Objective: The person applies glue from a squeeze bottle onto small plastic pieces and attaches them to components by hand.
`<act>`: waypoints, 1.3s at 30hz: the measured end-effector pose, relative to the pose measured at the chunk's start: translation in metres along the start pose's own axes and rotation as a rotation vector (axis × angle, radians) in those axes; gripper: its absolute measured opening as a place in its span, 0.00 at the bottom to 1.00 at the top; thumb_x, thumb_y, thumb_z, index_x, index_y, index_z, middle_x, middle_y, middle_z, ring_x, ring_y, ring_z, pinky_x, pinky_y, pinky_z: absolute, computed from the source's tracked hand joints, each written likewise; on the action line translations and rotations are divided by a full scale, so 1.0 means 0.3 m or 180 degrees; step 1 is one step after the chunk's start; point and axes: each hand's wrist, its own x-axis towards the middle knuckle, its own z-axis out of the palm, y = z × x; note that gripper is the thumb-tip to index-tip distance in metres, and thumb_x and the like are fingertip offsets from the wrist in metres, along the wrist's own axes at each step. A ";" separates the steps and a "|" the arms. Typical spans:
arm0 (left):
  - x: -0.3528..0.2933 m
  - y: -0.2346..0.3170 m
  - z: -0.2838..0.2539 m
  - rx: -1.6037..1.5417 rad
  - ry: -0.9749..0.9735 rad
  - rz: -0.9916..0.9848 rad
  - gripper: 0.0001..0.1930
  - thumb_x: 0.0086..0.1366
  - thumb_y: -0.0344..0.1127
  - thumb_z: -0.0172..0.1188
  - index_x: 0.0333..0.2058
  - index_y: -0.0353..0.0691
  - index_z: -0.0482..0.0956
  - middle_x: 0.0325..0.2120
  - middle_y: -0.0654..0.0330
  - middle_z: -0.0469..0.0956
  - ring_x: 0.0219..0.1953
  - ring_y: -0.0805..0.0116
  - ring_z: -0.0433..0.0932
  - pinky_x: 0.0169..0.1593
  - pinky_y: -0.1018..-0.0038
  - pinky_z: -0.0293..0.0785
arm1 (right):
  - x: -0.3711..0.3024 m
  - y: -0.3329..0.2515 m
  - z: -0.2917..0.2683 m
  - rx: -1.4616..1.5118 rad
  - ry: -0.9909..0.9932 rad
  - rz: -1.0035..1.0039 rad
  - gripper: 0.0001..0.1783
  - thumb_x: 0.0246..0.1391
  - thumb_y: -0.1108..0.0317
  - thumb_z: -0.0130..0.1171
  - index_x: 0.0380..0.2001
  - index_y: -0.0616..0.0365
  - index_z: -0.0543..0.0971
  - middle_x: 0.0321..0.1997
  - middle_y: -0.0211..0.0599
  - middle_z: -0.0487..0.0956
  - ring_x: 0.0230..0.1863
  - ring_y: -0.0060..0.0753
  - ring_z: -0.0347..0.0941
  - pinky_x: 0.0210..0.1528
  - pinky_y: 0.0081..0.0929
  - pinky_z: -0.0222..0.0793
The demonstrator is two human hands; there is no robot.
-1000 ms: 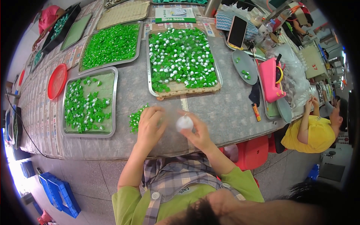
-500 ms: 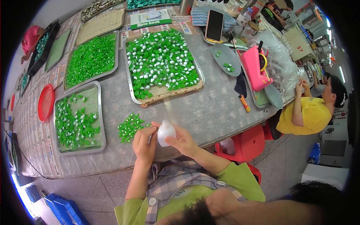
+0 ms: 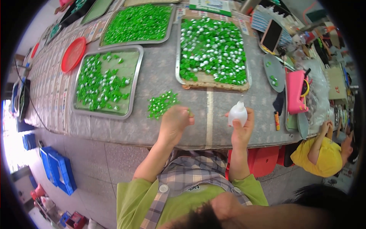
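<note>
My right hand (image 3: pixel 244 128) is wrapped round a small white squeeze bottle (image 3: pixel 238 113), held upright over the near part of the table with its nozzle pointing up. My left hand (image 3: pixel 174 124) is closed in a pinch, slightly blurred; a faint greenish speck shows at the fingertips, too small to name. Just beyond it lies a loose pile of small green pieces with white dots (image 3: pixel 162 104). Farther off stands a metal tray (image 3: pixel 248 82) full of green pieces and white balls with dark marks. To the left, another metal tray (image 3: pixel 138 72) holds fewer such pieces.
A third tray (image 3: pixel 167 36) of green bits sits at the back, near a red round dish (image 3: pixel 73 55). On the right are a grey oval dish (image 3: pixel 275 74), a phone (image 3: pixel 272 35), a pink holder (image 3: pixel 295 93) and an orange tube (image 3: pixel 277 121). A person in yellow (image 3: pixel 318 156) sits beyond.
My hands have come apart: the right has carried the bottle away to the right, the left has drawn back toward the pile. The whole view has turned, shifting the trays rightward and up.
</note>
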 end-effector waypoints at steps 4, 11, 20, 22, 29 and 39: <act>0.004 -0.002 0.006 -0.0380 -0.0279 -0.0154 0.05 0.53 0.31 0.50 0.29 0.38 0.69 0.22 0.60 0.70 0.23 0.74 0.70 0.28 0.81 0.69 | -0.005 -0.010 -0.002 -0.0795 0.0015 -0.0508 0.24 0.29 0.55 0.64 0.25 0.59 0.65 0.25 0.26 0.64 0.25 0.15 0.58 0.28 0.11 0.54; -0.001 0.000 -0.005 -0.0501 -0.0306 -0.0273 0.08 0.54 0.32 0.48 0.31 0.35 0.66 0.23 0.60 0.69 0.25 0.73 0.69 0.32 0.79 0.68 | -0.004 -0.034 0.061 -0.0450 0.0326 -0.0697 0.28 0.27 0.52 0.64 0.27 0.60 0.64 0.26 0.28 0.63 0.27 0.18 0.60 0.29 0.13 0.57; 0.009 -0.007 -0.019 -0.0683 -0.0502 -0.0291 0.04 0.54 0.31 0.48 0.26 0.38 0.66 0.21 0.62 0.68 0.23 0.76 0.68 0.29 0.81 0.67 | -0.007 -0.031 0.100 -0.0787 0.0211 -0.1053 0.29 0.33 0.44 0.55 0.25 0.61 0.64 0.25 0.32 0.62 0.26 0.24 0.59 0.27 0.19 0.56; 0.009 -0.007 -0.016 -0.0678 -0.0533 -0.0268 0.03 0.53 0.31 0.49 0.26 0.38 0.66 0.21 0.63 0.68 0.22 0.76 0.67 0.29 0.81 0.67 | -0.006 -0.031 0.108 -0.0902 0.0202 -0.1088 0.29 0.34 0.44 0.54 0.24 0.62 0.64 0.24 0.32 0.62 0.25 0.24 0.59 0.27 0.19 0.56; 0.011 -0.008 -0.015 -0.0695 -0.0568 -0.0266 0.03 0.53 0.31 0.49 0.25 0.38 0.66 0.19 0.63 0.69 0.22 0.76 0.67 0.28 0.81 0.66 | 0.000 -0.020 0.109 -0.0712 0.0011 -0.1206 0.23 0.35 0.53 0.58 0.25 0.60 0.64 0.20 0.30 0.63 0.21 0.18 0.57 0.22 0.13 0.51; 0.007 -0.007 -0.003 -0.0561 -0.0495 -0.0314 0.06 0.52 0.35 0.52 0.25 0.41 0.67 0.18 0.64 0.67 0.20 0.78 0.66 0.26 0.83 0.64 | 0.003 -0.021 0.113 -0.0850 -0.0013 -0.1252 0.22 0.35 0.53 0.58 0.25 0.60 0.65 0.21 0.30 0.64 0.21 0.18 0.57 0.22 0.13 0.52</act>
